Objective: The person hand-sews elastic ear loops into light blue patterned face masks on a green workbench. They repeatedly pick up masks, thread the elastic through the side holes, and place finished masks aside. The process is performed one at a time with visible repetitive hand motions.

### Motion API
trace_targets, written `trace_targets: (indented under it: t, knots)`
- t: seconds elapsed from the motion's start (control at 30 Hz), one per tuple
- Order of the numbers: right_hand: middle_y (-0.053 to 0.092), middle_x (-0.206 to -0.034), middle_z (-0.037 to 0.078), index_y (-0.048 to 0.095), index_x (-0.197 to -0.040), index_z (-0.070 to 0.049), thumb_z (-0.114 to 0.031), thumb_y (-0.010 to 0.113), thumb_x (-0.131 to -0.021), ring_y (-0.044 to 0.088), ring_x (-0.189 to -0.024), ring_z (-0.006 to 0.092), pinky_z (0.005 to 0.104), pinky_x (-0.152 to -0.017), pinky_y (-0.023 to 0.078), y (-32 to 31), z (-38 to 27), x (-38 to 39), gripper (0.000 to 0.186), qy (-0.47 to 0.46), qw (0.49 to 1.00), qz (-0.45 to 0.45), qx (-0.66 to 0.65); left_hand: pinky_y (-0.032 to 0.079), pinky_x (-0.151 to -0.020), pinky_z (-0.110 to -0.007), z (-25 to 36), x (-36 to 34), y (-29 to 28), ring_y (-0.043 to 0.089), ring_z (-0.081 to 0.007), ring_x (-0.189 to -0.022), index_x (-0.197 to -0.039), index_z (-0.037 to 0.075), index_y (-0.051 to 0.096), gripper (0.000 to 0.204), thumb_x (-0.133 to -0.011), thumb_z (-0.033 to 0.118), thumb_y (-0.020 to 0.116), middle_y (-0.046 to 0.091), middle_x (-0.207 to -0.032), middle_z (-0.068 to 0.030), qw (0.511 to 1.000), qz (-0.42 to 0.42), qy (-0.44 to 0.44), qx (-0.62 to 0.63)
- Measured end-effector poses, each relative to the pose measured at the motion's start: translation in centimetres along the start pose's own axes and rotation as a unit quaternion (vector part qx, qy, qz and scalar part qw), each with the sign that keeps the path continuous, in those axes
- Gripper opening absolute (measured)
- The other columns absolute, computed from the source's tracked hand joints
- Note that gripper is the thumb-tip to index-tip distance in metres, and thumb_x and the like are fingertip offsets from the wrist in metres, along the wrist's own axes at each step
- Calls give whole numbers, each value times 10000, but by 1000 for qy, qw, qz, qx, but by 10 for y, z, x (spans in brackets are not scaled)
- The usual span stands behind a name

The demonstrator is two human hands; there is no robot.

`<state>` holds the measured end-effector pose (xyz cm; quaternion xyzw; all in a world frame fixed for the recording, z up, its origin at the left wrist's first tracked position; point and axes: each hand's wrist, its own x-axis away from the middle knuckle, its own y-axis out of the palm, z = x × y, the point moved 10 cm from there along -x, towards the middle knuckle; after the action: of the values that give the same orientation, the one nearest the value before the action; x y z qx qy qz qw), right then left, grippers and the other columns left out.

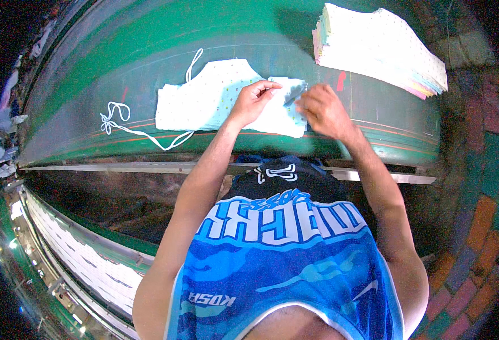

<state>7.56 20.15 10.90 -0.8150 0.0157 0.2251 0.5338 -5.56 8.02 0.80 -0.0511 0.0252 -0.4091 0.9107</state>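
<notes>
A white cloth piece with small coloured dots (204,96) lies on the green table in front of me, its right part loose and creased. Over the cloth, my left hand (253,103) has thumb and fingertips pinched together at a raised fold. Beside the cloth's right edge is my right hand (322,110), its fingers curled and slightly blurred; what they hold, if anything, is hidden. A thin white cord (141,134) runs out from the cloth's lower edge to a looped tangle on the left. Another cord loop (191,65) sticks out above the cloth.
At the back right stands a thick stack of cut cloth pieces (382,48), white on top with pastel layers below. The green table (232,34) has red marks and a pale front edge. Another long table with white cloth (85,266) is at lower left.
</notes>
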Motion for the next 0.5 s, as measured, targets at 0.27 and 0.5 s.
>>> trace_targets:
  t: [0.27,0.5]
  knots:
    - [710,-1040,96,764,-1043,-68,-141,755,-859,665,-1011,289,443,-954,503,17,-14,38,199,86,996,7,8,523,-878,-261,2,-2,-1,647,-86,-996,-1275,51,737,247,-1053,101,644,755,-1182,-41,1000,-19,-2,-9]
    - [704,-999,84,745,-990,-69,-100,730,-825,673,-985,281,416,-918,517,13,-18,34,170,90,995,29,39,531,-909,-273,5,5,2,662,-105,-1038,-1272,45,738,245,-1059,107,636,754,-1204,-54,1000,-16,-6,-14]
